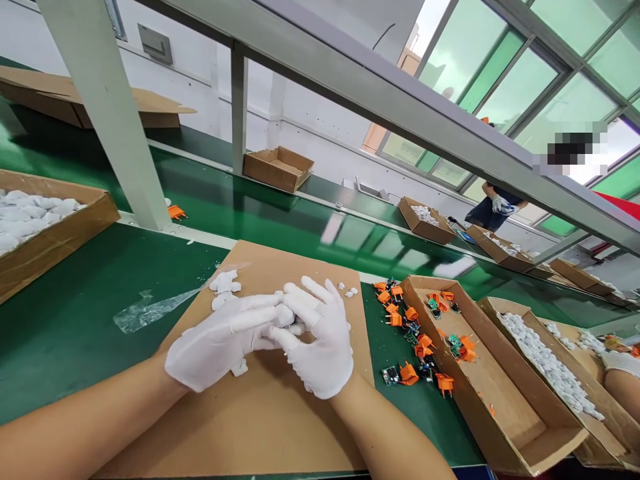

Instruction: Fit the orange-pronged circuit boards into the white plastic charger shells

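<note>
Gloves cover both your hands: your left hand (220, 343) and right hand (320, 347) meet over the cardboard sheet (280, 427) on the tabletop, each grip closed on one small white part (285, 315) between them.

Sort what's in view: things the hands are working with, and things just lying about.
In hand:
left hand
right hand
white part pinched between them
loose white parts
cardboard sheet

Lying about:
plastic bag
orange parts
box of white parts
empty box
</note>
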### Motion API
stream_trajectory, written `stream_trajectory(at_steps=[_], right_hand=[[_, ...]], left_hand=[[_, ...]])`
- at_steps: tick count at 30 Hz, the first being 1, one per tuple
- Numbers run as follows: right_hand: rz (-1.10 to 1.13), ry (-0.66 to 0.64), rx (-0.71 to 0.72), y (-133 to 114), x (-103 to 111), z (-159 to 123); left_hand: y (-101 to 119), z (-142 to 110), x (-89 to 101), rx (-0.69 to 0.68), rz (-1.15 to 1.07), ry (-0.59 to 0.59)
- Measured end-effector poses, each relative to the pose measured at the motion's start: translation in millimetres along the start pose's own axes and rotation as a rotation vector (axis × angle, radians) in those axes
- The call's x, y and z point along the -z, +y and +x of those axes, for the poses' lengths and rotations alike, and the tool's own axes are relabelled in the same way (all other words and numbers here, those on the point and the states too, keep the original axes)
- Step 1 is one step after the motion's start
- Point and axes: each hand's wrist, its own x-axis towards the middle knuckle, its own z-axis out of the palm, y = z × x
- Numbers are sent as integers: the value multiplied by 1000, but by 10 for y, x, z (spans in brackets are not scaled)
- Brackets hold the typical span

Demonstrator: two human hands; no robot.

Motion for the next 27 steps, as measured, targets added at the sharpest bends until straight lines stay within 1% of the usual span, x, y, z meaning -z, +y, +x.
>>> stream_trajectory(at_steps=[2, 4, 6, 7, 8, 9, 10, 12, 14, 17, 19, 22, 24, 26, 27], right_hand=[[18, 78, 18, 14, -62, -29], [47, 136, 40, 32, -130, -61], [100, 151, 26, 44, -176, -83], [136, 153, -4, 47, -187, -89], [178, 159, -52, 50, -189, -92], [224, 156, -109, 55, -183, -92], [269, 139, -171, 61, -172, -89], [377, 61, -311, 81, -138, -80], [539, -55, -448, 104, -98, -64], [789, -188, -586, 105, -44, -25], [872, -203, -662, 70, -19, 13], [920, -125, -799, 0, -4, 68], [913, -105, -827, -20, -6, 75], [876, -148, -787, -4, -15, 42], [840, -183, -736, 15, -22, 11]], left_hand=[[-1, -18, -6, 16, 55, 4], [14, -30, -35, 51, 139, 76], [47, -31, -67, 75, 175, 132], [69, -28, -76, 80, 157, 129], [91, -23, -78, 69, 110, 96], [111, -18, -73, 55, 48, 40], [126, -15, -62, 47, -15, -19], [136, -14, -31, 69, -97, -88], [114, -20, -4, 105, -94, -88], [32, -22, 26, 77, -79, -65], [-29, -12, 48, 86, -74, -24], [-91, 8, 87, 160, -101, 54], [-102, 18, 98, 184, -99, 84], [-94, 25, 84, 193, -67, 107], [-85, 28, 67, 192, -59, 115]])
